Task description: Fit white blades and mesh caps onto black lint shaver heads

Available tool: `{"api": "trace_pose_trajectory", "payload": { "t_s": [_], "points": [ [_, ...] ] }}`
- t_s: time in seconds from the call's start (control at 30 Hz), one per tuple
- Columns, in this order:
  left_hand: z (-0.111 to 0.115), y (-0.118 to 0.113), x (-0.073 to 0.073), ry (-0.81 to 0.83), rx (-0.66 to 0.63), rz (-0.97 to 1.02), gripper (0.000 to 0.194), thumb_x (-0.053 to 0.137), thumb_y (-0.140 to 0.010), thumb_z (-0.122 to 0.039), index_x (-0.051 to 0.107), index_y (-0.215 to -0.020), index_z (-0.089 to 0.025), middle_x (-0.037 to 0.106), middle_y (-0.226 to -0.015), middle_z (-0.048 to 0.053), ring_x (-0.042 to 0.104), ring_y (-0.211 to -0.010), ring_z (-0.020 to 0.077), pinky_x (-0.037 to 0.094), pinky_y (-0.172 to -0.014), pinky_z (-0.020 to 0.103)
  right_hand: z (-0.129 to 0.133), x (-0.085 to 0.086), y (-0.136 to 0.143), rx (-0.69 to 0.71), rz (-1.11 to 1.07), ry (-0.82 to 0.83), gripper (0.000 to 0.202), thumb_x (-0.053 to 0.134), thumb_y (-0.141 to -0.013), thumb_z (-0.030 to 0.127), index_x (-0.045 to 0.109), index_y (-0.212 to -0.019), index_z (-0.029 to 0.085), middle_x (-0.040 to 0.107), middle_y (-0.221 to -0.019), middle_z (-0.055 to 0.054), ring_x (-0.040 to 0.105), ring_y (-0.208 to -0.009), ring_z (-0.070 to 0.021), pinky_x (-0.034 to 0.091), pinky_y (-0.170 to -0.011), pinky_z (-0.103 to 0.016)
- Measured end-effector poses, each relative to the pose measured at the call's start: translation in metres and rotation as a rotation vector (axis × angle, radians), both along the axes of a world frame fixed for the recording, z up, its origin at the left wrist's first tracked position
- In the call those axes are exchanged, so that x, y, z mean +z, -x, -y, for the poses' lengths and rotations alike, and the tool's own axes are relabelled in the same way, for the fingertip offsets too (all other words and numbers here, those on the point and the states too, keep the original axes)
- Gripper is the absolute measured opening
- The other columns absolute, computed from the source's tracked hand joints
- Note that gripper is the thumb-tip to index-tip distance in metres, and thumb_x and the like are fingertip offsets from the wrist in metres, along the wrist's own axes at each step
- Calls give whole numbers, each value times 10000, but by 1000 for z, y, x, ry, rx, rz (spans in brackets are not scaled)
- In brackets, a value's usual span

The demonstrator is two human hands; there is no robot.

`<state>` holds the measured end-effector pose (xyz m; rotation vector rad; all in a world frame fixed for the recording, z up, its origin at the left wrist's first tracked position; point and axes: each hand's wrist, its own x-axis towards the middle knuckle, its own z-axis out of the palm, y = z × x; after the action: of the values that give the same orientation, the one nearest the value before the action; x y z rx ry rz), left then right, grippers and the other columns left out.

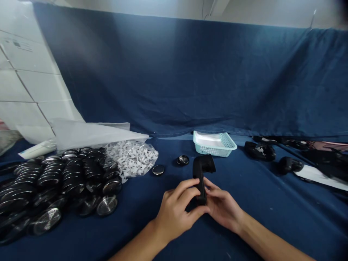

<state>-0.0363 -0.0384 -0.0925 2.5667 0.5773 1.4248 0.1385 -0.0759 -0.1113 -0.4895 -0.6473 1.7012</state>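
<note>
A black, hook-shaped plastic part, with a short, wide arm at its top turned to the right, is held upright in front of and slightly left of the pale turquoise plastic basket, on the near side. The left hand grips it from the left, fingers bent against its side and thumb pressed near its lower end. The right hand is cupped at its other side, fingers bent toward it; their tips are partly hidden behind the part, so whether they grip or only touch it cannot be told. In the basket lies a flat white sheet. Just left of the basket and slightly nearer lies a small, round black piece with a shiny centre; farther left is a round, dark disc with a bright rim. Well left of the basket, a clear plastic bag of small, white-and-grey pieces lies beside rows of round, black discs with shiny rims, with a white, translucent sheet behind them. Right of the basket are a glossy black plastic part and, farther right, a long black-and-white part. Dark blue cloth lies beneath the basket.
</note>
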Motion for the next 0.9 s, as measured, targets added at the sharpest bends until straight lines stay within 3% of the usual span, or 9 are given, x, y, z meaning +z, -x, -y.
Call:
{"api": "trace_pose_trajectory", "payload": {
  "t_s": [0.13, 0.37, 0.5, 0.67, 0.9],
  "points": [
    [0, 1, 5, -43, -72, -25, 182, 648, -862, -359, 628, -964, -211, 668, -1143, 62, 692, -863, 170, 570, -744, 277, 0, -2, -2, 10, -26, 29, 357, 608, -782, 97, 652, -1121, 198, 725, -914, -21, 665, -790, -132, 483, -687, -232],
    [0, 1, 8, -68, -90, -41, 69, 636, -857, -232, 645, -922, -210, 664, -1110, 44, 653, -658, 105, 545, -670, 271, -2, -3, -8, 3, 7, 41, 379, 616, -782, 94, 644, -1146, 200, 730, -944, -25, 660, -793, -122, 480, -709, -226],
    [-2, 1, 7, -94, -95, -59, 152, 656, -847, -262, 647, -992, -216, 655, -1117, 49, 646, -658, 106, 544, -663, 273, -2, -6, -11, 21, 68, 84, 304, 619, -788, 165, 668, -1088, 171, 700, -806, -14, 613, -629, -96, 464, -598, -201],
    [-1, 1, 7, -212, -113, -55, 164, 673, -819, -161, 649, -977, -198, 665, -1046, 49, 637, -668, 104, 539, -668, 259, -3, -9, -9, 62, 111, 90, 223, 609, -766, 222, 693, -948, 123, 610, -653, -7, 513, -491, -79, 387, -458, -179],
    [12, 0, 9, -386, -91, -120, 108, 654, -806, -113, 658, -877, -194, 676, -840, 4, 633, -640, 128, 499, -590, 271, -1, -11, -8, 109, 170, 144, 346, 655, -737, 253, 677, -1053, 115, 621, -653, -11, 507, -457, -72, 340, -401, -164]
  ]
}}
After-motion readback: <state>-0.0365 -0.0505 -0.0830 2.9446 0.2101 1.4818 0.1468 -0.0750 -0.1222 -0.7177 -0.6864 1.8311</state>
